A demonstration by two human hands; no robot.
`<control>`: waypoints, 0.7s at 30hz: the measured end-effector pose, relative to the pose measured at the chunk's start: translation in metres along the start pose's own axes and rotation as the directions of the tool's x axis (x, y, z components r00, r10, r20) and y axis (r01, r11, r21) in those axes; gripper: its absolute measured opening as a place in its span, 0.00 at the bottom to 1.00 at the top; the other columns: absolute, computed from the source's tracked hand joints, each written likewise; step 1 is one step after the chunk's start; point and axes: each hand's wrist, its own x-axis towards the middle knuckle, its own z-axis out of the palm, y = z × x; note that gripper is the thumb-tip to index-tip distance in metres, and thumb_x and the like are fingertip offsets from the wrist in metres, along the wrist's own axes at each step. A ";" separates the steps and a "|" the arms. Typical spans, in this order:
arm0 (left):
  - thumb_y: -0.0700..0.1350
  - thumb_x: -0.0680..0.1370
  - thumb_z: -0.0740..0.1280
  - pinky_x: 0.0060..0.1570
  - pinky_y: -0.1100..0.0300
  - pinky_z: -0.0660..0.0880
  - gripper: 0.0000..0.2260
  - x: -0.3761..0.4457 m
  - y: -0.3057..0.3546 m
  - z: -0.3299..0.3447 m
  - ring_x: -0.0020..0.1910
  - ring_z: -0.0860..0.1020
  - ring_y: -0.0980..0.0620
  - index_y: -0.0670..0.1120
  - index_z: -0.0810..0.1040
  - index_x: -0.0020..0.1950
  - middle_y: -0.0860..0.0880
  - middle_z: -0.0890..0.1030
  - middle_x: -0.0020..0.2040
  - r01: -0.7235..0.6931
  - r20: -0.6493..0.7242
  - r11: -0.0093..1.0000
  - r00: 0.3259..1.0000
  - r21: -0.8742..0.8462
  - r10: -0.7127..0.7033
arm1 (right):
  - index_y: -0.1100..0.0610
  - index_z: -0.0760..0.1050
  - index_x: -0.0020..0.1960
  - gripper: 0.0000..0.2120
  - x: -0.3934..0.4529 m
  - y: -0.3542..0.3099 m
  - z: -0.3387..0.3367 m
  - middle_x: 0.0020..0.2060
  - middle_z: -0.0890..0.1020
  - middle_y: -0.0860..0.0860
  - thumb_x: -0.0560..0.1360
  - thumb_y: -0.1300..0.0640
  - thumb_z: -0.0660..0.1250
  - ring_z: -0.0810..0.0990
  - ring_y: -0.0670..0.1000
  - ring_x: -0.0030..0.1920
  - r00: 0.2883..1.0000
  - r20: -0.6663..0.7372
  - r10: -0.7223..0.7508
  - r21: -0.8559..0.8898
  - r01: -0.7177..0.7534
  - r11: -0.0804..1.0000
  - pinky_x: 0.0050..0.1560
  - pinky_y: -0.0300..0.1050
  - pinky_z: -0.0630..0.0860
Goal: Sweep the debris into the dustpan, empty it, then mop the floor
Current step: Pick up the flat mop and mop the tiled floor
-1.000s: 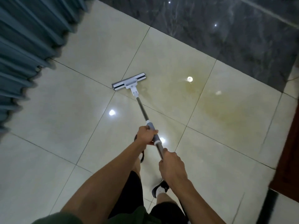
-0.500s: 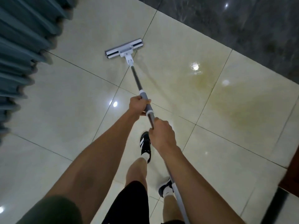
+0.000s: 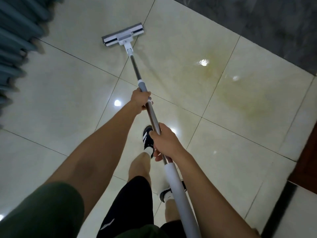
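Out on the cream floor tiles (image 3: 60, 93) lies the mop (image 3: 122, 37), head flat near the curtain (image 3: 15, 35), long pole running back toward the person. It looks light and stiff, best held two-handed along the shaft: left hand (image 3: 139, 100) grasps the grey collar, right hand (image 3: 165, 143) wraps the steel.

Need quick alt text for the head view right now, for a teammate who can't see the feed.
A person grips a mop pole with both hands, left hand ahead of right hand, its flat head on the cream tile floor. A yellowish stain lies right of the pole; a blue curtain hangs at left.
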 end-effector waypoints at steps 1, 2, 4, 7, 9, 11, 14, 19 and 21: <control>0.39 0.81 0.67 0.48 0.48 0.83 0.09 -0.005 -0.008 0.004 0.37 0.79 0.47 0.41 0.74 0.60 0.43 0.78 0.45 0.003 0.005 1.000 1.000 0.014 -0.003 | 0.52 0.68 0.62 0.10 -0.007 0.014 -0.002 0.39 0.77 0.58 0.81 0.52 0.57 0.78 0.54 0.28 1.000 0.007 0.008 0.011 -0.008 1.000 0.28 0.46 0.80; 0.39 0.82 0.66 0.47 0.48 0.83 0.08 -0.010 -0.017 0.008 0.37 0.79 0.46 0.41 0.73 0.60 0.43 0.77 0.46 0.004 0.005 0.999 1.000 0.033 -0.005 | 0.52 0.69 0.61 0.10 -0.014 0.028 -0.003 0.39 0.77 0.58 0.82 0.51 0.58 0.77 0.54 0.28 1.000 0.012 0.013 0.017 -0.013 1.000 0.28 0.46 0.79; 0.38 0.83 0.65 0.45 0.48 0.83 0.08 -0.021 -0.038 0.016 0.38 0.79 0.45 0.40 0.72 0.62 0.43 0.76 0.47 -0.001 -0.009 0.998 1.000 0.060 0.002 | 0.52 0.70 0.61 0.11 -0.026 0.063 -0.004 0.39 0.78 0.56 0.82 0.49 0.58 0.77 0.53 0.29 1.000 0.004 0.005 -0.005 -0.005 1.000 0.30 0.45 0.79; 0.38 0.83 0.64 0.44 0.48 0.83 0.11 -0.039 -0.074 0.030 0.38 0.79 0.45 0.39 0.72 0.65 0.42 0.76 0.48 -0.019 -0.029 0.998 0.999 0.062 0.021 | 0.52 0.71 0.63 0.14 -0.042 0.114 -0.002 0.43 0.77 0.51 0.83 0.46 0.58 0.74 0.48 0.33 0.995 -0.073 -0.065 -0.054 0.061 0.997 0.35 0.43 0.75; 0.38 0.83 0.64 0.41 0.48 0.82 0.11 -0.056 -0.099 0.039 0.38 0.80 0.45 0.39 0.72 0.65 0.42 0.76 0.48 -0.025 -0.029 0.996 0.999 0.080 0.027 | 0.48 0.70 0.65 0.13 -0.056 0.143 -0.002 0.42 0.76 0.49 0.83 0.48 0.57 0.73 0.48 0.31 0.991 -0.102 -0.087 -0.039 0.084 0.996 0.29 0.39 0.71; 0.39 0.83 0.64 0.37 0.49 0.81 0.11 -0.075 -0.126 0.050 0.38 0.81 0.46 0.40 0.72 0.65 0.41 0.78 0.49 -0.024 -0.029 0.992 0.999 0.120 0.028 | 0.46 0.68 0.69 0.15 -0.076 0.170 -0.005 0.38 0.74 0.49 0.83 0.51 0.56 0.73 0.51 0.29 0.992 -0.106 -0.075 -0.019 0.073 0.997 0.23 0.37 0.69; 0.38 0.82 0.65 0.37 0.48 0.81 0.12 -0.103 -0.169 0.072 0.37 0.81 0.45 0.38 0.73 0.65 0.40 0.78 0.49 -0.001 -0.014 0.994 1.000 0.106 0.002 | 0.46 0.66 0.71 0.17 -0.108 0.217 -0.016 0.37 0.74 0.49 0.83 0.51 0.54 0.74 0.51 0.26 0.989 -0.126 -0.079 -0.091 0.068 0.994 0.19 0.36 0.68; 0.37 0.81 0.67 0.49 0.40 0.82 0.12 -0.147 -0.236 0.120 0.36 0.80 0.44 0.38 0.71 0.64 0.35 0.77 0.49 0.036 0.061 0.995 0.997 0.088 -0.042 | 0.44 0.66 0.74 0.19 -0.156 0.295 -0.040 0.33 0.71 0.44 0.83 0.50 0.55 0.71 0.43 0.24 0.983 -0.158 -0.092 -0.150 0.068 0.986 0.25 0.37 0.68; 0.37 0.81 0.66 0.51 0.39 0.82 0.13 -0.163 -0.250 0.138 0.36 0.80 0.44 0.44 0.70 0.65 0.37 0.77 0.48 0.037 0.091 0.996 0.995 0.084 -0.045 | 0.45 0.67 0.73 0.18 -0.173 0.313 -0.050 0.32 0.71 0.43 0.83 0.51 0.56 0.71 0.44 0.26 0.981 -0.174 -0.084 -0.098 0.067 0.993 0.28 0.39 0.68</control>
